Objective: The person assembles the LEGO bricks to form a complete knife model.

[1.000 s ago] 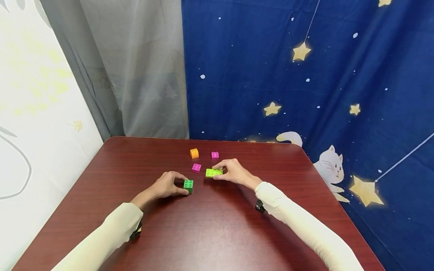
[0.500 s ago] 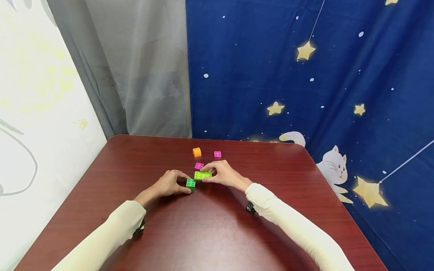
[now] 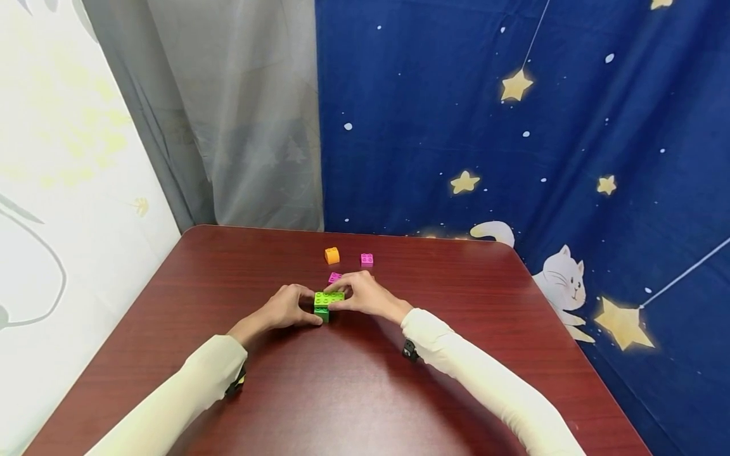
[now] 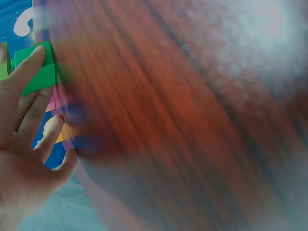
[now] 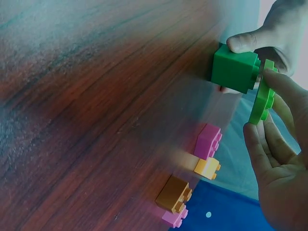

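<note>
Lime-green plastic brick (image 3: pixel 322 299), flat and oblong with two rows of round studs, shows in the head view over a taller green plastic block (image 3: pixel 322 315) on the dark red wood-grained table (image 3: pixel 359 386). Its left end lies above the block, while its other end reaches out to the right. The right hand (image 3: pixel 369 295) is clamped on it between thumb and fingertips; the left hand (image 3: pixel 281 308) is clamped on the block. Beyond them are a magenta studded brick (image 3: pixel 334 277), partly hidden by the right hand, an orange brick with a curved side (image 3: pixel 332 256) and a pink studded brick (image 3: pixel 367 259).

From the left wrist, the thumb lies across the block's face, with the two outermost fingers spread clear of it; only an edge of the lime brick shows.

From the right wrist, the lime brick's thinness and a narrow gap between it and the block's studs can be seen, so the two are apart there. This view also shows a brown-orange studded brick (image 5: pixel 172 193) beside the pink one, which the head view does not plainly show
</note>
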The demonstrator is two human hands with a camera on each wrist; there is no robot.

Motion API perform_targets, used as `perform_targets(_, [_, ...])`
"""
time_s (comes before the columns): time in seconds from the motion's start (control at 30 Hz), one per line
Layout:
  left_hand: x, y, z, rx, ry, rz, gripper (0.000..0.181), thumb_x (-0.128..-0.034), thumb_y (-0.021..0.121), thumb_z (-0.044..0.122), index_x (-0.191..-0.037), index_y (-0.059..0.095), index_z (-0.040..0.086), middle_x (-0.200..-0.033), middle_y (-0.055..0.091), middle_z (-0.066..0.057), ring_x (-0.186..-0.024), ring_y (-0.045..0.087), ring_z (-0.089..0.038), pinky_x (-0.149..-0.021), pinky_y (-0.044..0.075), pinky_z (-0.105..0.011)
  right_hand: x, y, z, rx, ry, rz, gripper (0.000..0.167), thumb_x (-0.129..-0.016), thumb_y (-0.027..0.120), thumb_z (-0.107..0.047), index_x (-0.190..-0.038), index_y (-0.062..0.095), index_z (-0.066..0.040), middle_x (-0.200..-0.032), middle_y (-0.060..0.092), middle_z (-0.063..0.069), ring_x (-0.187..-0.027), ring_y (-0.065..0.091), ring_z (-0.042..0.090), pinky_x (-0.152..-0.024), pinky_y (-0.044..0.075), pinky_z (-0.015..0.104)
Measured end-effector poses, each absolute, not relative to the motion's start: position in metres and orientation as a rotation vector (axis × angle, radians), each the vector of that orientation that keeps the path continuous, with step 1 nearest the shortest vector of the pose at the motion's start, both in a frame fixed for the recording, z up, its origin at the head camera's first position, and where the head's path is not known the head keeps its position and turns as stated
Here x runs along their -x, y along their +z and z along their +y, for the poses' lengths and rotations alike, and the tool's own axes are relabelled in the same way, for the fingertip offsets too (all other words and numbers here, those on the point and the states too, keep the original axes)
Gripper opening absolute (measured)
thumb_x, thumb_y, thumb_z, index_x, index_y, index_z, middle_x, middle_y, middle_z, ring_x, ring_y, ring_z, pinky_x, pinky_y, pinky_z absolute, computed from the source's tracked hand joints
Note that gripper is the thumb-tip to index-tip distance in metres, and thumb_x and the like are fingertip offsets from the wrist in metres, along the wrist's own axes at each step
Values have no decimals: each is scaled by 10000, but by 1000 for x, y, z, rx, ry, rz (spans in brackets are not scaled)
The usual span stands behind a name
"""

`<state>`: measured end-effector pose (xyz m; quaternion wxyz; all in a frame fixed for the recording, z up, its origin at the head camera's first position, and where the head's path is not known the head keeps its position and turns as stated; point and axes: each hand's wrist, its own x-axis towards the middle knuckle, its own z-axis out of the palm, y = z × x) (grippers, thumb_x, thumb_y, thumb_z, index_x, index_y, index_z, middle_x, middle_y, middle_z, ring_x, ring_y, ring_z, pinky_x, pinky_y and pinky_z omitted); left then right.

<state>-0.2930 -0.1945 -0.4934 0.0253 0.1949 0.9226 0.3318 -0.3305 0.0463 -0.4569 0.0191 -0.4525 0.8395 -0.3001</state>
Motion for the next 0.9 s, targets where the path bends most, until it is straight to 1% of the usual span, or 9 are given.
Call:
perform_targets(0.17, [292,-492,-194,-561,1018,2856,464,-715,972,336,-1097,799,136,-1057,767,35,-1035,660,-173,-946,535,-433,328,-457,43,1422,-927,2563,323,-872,870,-234,-1170,793,-134,-1071,766,-21,-911,693,70,-832,591,270])
perform_targets(0.23, [292,-492,-194,-562,1018,2859,458,-708,975,331,-1088,802,143,-1034,767,49,-1004,657,-162,-914,538,-409,327,-458,41,1434,-925,2553,322,-874,868,-236,-1171,793,-136,-1057,762,-28,-898,690,66,-827,592,271])
perform_targets(0.37, [292,-492,-193,-566,1035,2850,397,-703,978,321,-1028,804,171,-945,756,88,-889,627,-138,-810,522,-346,327,-461,38,1448,-935,2553,317,-872,870,-234,-1166,797,-144,-1011,752,-52,-873,678,62,-815,593,276])
perform_targets(0.47, [292,-492,-192,-563,1040,2845,378,-706,977,323,-1005,799,177,-905,741,98,-832,603,-130,-758,507,-322,328,-463,36,1458,-934,2556,314,-873,869,-235,-1165,797,-143,-992,749,-54,-875,674,67,-817,593,278])
perform_targets(0.63, [293,-493,-191,-559,1051,2833,387,-710,978,315,-1016,795,164,-864,726,91,-748,594,-117,-681,508,-305,328,-465,35,1456,-944,2559,313,-870,871,-234,-1160,800,-139,-1004,762,-48,-888,673,48,-826,595,284])
perform_targets(0.77, [294,-493,-192,-554,1062,2816,393,-708,980,298,-1029,797,163,-829,715,85,-678,597,-113,-623,511,-298,329,-464,34,1443,-943,2539,331,-880,861,-238,-1186,794,-133,-1025,766,-33,-901,681,55,-832,599,304])
perform_targets(0.9, [295,-493,-193,-539,1059,2809,403,-708,980,313,-1041,798,176,-832,709,81,-661,603,-110,-605,514,-283,329,-462,33,1455,-906,2548,340,-882,859,-236,-1197,790,-129,-1033,767,-21,-906,691,70,-821,600,302])
